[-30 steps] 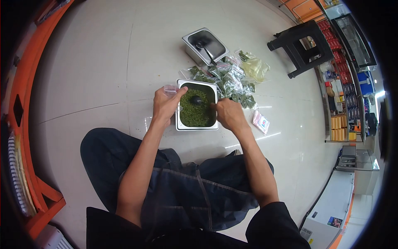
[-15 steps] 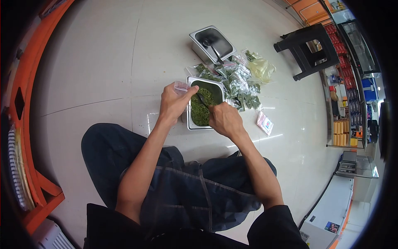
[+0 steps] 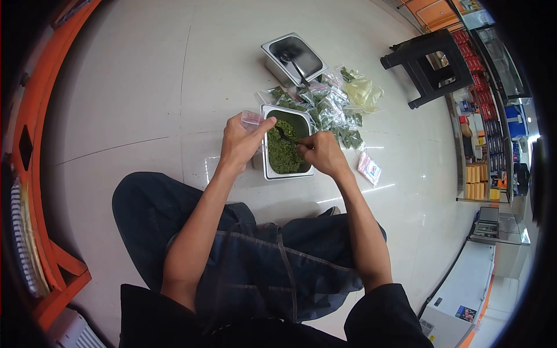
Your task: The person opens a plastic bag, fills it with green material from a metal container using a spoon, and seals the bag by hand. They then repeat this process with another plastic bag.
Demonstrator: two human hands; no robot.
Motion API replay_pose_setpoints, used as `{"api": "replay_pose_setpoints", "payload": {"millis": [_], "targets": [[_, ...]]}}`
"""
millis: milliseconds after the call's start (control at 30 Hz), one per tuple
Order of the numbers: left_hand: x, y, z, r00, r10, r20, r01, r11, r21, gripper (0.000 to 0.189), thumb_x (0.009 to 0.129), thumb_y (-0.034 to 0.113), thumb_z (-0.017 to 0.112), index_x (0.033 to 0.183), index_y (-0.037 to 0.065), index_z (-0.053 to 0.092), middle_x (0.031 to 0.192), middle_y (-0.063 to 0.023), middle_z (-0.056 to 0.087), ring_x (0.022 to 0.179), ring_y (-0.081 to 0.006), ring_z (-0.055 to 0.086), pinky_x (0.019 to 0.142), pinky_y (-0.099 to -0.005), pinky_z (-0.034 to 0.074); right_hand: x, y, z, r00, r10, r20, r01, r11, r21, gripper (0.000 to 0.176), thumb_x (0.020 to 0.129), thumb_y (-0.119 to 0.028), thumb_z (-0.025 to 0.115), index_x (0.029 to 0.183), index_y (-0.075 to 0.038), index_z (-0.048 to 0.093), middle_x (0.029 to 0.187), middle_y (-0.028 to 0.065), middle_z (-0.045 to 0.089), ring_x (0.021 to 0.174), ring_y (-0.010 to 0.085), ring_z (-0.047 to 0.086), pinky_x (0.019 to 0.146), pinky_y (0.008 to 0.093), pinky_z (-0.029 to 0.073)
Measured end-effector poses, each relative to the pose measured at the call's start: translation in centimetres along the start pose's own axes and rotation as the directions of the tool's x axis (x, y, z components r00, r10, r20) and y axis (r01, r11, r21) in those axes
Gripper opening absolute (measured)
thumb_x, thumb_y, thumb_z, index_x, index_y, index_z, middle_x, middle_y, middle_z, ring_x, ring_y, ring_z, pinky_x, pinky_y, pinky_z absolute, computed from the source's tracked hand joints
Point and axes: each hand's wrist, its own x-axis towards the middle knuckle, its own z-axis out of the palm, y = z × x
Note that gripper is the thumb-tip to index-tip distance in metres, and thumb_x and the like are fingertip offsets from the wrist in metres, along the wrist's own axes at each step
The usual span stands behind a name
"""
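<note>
A steel pan point(image 3: 264, 165) full of green dried leaves point(image 3: 282, 152) sits on the white floor in front of my knees. My left hand point(image 3: 240, 141) holds a small clear plastic bag point(image 3: 251, 119) at the pan's left rim. My right hand point(image 3: 322, 152) grips the handle of a dark spoon point(image 3: 282, 134) whose bowl lies in the leaves. Behind the pan lies a heap of small filled bags point(image 3: 331, 113).
A second steel pan point(image 3: 291, 57) with a scoop in it stands farther back. A bag of pale contents point(image 3: 364, 91) and a flat packet point(image 3: 368, 168) lie to the right. A black stool point(image 3: 429, 65) and stocked shelves point(image 3: 481, 116) stand at the far right. Orange furniture lines the left edge.
My right hand has shifted right along the pan's edge, turning the spoon in the leaves. My left hand stays at the pan's left rim with the bag.
</note>
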Motion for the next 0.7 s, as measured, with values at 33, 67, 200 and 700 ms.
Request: {"api": "replay_pose_setpoints", "payload": {"millis": [33, 67, 200, 700], "targets": [[0.0, 0.0, 0.0, 1.0, 0.0, 0.002, 0.0, 1.0, -0.001, 0.034, 0.082, 0.027, 0.084, 0.092, 0.0, 0.066, 0.072, 0.0006, 0.058, 0.06, -0.0071, 0.051, 0.052, -0.0244, 0.041, 0.2, 0.4, 0.1, 1.0, 0.0, 0.023, -0.002, 0.997, 0.071, 0.019, 0.083, -0.014, 0.066, 0.095, -0.004, 0.077, 0.083, 0.0253, 0.069, 0.083, 0.0418, 0.069, 0.08, 0.0497, 0.056], [0.0, 0.1, -0.1, 1.0, -0.007, 0.0, 0.007, 1.0, 0.003, 0.035, 0.083, 0.028, 0.084, 0.093, 0.0, 0.066, 0.073, 0.0001, 0.058, 0.06, -0.0075, 0.051, 0.053, -0.0248, 0.042, 0.2, 0.7, 0.5, 1.0, 0.002, 0.022, -0.004, 0.998, 0.07, 0.019, 0.083, -0.014, 0.066, 0.095, -0.004, 0.077, 0.083, 0.0253, 0.069, 0.083, 0.0418, 0.069, 0.08, 0.0497, 0.056], [-0.1, 0.3, -0.1, 0.999, -0.017, -0.031, 0.018, 1.0, 0.025, 0.037, 0.083, 0.028, 0.084, 0.095, -0.001, 0.065, 0.074, -0.0011, 0.058, 0.061, -0.0088, 0.053, 0.053, -0.0261, 0.046, 0.4, 2.1, 1.7, 0.996, -0.058, -0.069, 0.043, 0.977, -0.21, 0.022, 0.083, -0.009, 0.066, 0.101, -0.002, 0.077, 0.084, 0.0216, 0.069, 0.082, 0.0383, 0.068, 0.076, 0.0449, 0.054], [0.1, 0.4, -0.6, 0.995, -0.061, -0.074, 0.066, 0.995, 0.073, 0.04, 0.079, 0.031, 0.083, 0.093, -0.004, 0.07, 0.087, -0.0132, 0.072, 0.078, -0.0204, 0.066, 0.073, -0.0348, 0.052, 1.9, 3.5, 3.4, 0.972, -0.143, -0.187, 0.174, 0.971, 0.165, 0.018, 0.085, -0.002, 0.068, 0.101, 0.001, 0.076, 0.09, 0.0177, 0.067, 0.083, 0.0334, 0.067, 0.076, 0.0394, 0.053]]}}
